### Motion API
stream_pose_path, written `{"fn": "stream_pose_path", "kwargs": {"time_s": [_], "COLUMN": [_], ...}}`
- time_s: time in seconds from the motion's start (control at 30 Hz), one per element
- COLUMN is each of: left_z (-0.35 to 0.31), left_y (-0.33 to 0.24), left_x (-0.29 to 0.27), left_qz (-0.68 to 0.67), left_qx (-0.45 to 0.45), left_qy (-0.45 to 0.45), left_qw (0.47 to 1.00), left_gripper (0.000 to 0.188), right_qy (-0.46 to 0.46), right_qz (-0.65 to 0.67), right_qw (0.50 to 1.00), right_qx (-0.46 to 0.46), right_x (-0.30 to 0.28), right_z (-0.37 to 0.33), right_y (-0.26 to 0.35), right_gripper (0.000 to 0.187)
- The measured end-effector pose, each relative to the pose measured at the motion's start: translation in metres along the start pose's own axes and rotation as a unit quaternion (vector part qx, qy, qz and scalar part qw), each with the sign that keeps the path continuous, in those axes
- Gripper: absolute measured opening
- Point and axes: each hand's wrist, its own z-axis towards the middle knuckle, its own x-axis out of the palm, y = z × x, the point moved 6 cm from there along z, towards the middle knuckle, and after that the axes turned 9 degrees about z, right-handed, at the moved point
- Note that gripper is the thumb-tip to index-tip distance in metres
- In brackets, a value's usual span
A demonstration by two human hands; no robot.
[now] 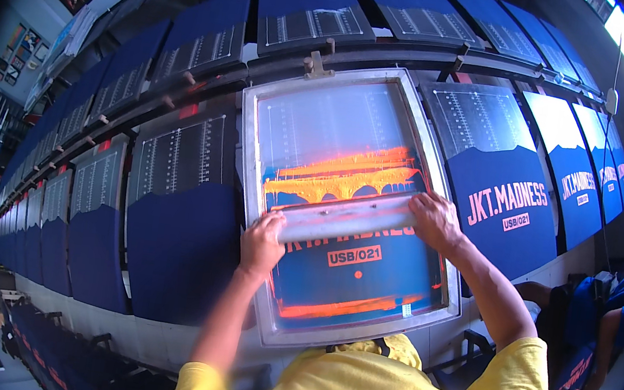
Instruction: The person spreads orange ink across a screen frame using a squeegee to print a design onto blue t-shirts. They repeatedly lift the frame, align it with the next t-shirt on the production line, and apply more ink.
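Observation:
A screen-printing frame (pixel 444 182) with a pale metal border lies over a dark blue fabric piece on a slanted board. Across its mesh stretches a long squeegee (pixel 348 217), tilted slightly up to the right. My left hand (pixel 262 242) grips its left end, and my right hand (pixel 436 220) is closed around its right end. Thick orange ink (pixel 340 185) is heaped on the mesh just beyond the squeegee. Nearer to me, block lettering shows through the mesh, partly covered by the squeegee. An orange ink streak (pixel 353 308) runs along the frame's near end.
Printed dark blue fabric (pixel 499 210) lies on the board to the right; unprinted fabric (pixel 179 253) lies on the left board. More boards with ruled markings (pixel 314 20) form a row behind. A hinge clamp (pixel 317 67) meets the frame's far edge. Another person's arm (pixel 605 348) shows at far right.

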Motion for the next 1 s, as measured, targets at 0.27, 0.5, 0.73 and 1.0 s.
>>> {"fn": "stream_pose_path", "kwargs": {"time_s": [0.27,0.5,0.73,1.0], "left_z": [0.049,0.06,0.071,0.028], "left_y": [0.015,0.016,0.003,-0.03], "left_x": [-0.004,-0.023,-0.055,-0.098], "left_qz": [-0.002,0.011,-0.002,0.023], "left_qx": [-0.002,0.005,-0.013,-0.009], "left_qy": [0.032,0.042,0.035,-0.01], "left_qw": [0.999,0.999,0.999,1.0], "left_gripper": [0.033,0.032,0.032,0.037], "right_qy": [0.051,0.08,0.047,-0.065], "right_qz": [0.024,0.031,-0.006,0.016], "right_qw": [0.998,0.994,0.997,0.997], "right_qx": [0.022,0.074,0.054,-0.036], "right_x": [-0.002,-0.018,-0.071,-0.109], "right_z": [0.044,0.064,0.07,0.016], "right_y": [-0.027,-0.033,-0.002,0.033], "right_gripper": [0.014,0.021,0.017,0.018]}}
